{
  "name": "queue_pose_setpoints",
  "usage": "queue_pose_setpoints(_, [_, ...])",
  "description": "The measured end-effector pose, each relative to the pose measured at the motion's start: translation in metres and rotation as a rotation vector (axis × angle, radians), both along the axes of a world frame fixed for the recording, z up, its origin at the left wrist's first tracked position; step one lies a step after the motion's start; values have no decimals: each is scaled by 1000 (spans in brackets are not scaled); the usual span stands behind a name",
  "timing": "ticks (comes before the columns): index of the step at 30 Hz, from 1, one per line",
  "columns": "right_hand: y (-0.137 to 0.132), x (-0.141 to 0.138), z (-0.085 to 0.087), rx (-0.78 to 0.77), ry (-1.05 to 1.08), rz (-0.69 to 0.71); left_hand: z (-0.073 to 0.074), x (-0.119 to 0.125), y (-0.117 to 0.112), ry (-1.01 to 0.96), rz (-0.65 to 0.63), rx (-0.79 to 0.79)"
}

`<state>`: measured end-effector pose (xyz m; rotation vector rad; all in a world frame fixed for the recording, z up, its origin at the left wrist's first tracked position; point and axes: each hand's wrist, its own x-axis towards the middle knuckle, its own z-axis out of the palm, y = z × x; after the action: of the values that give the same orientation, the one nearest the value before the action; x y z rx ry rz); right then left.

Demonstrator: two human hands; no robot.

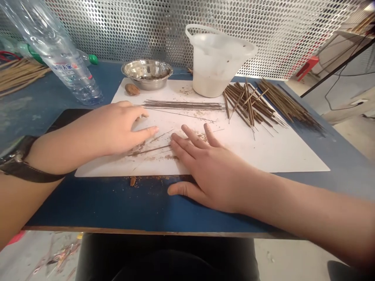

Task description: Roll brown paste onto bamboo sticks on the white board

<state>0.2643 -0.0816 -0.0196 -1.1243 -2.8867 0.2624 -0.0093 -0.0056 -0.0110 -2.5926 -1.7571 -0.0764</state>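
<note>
My right hand (205, 164) lies flat on the white board (281, 152), fingers spread and thumb over the blue edge. Under its fingertips runs a thin stick with a brown coating (150, 150), its left part showing and the rest hidden. My left hand (120, 127), a dark watch on its wrist, hovers at the board's left side with thumb and index finger apart. Just beyond its fingertips lies a row of thin dark sticks (184, 104), with one loose stick slanting below them. Brown crumbs are scattered around both hands.
Behind the board's middle stand a steel bowl (150, 80) and a translucent plastic jug (209, 66). A brown lump (132, 89) sits by the bowl. Thicker coated sticks (249, 101) lie piled at right, with another bundle (290, 105) beyond. A plastic bottle (64, 66) stands left.
</note>
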Motion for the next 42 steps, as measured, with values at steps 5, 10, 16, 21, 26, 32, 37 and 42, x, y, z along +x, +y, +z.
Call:
queue_pose_setpoints(5, [12, 8, -4, 82, 109, 66, 0, -1, -1, -1, -29, 20])
queue_pose_setpoints(10, [28, 10, -11, 82, 168, 77, 2, 0, -4, -3, -42, -2])
queue_pose_setpoints(16, [0, 9, -10, 36, 52, -16, 3, 1, -7, -12, -47, 12])
queue_pose_setpoints(21, [7, 5, -11, 34, 20, -59, 4, 2, -7, -4, -49, 9])
queue_pose_setpoints(26, [8, 6, -3, 48, 35, -42, 5, 3, -9, 18, -20, -18])
queue_pose_setpoints(32, [9, 5, -3, 53, 40, -59, 7, 8, -10, 22, 21, -50])
queue_pose_setpoints(37, [10, 7, -1, 35, 61, -38, 10, 8, -10, 43, 34, -66])
queue_pose_setpoints(42, [8, 6, 1, 17, 37, -55, 4, 4, -7, 41, 30, -47])
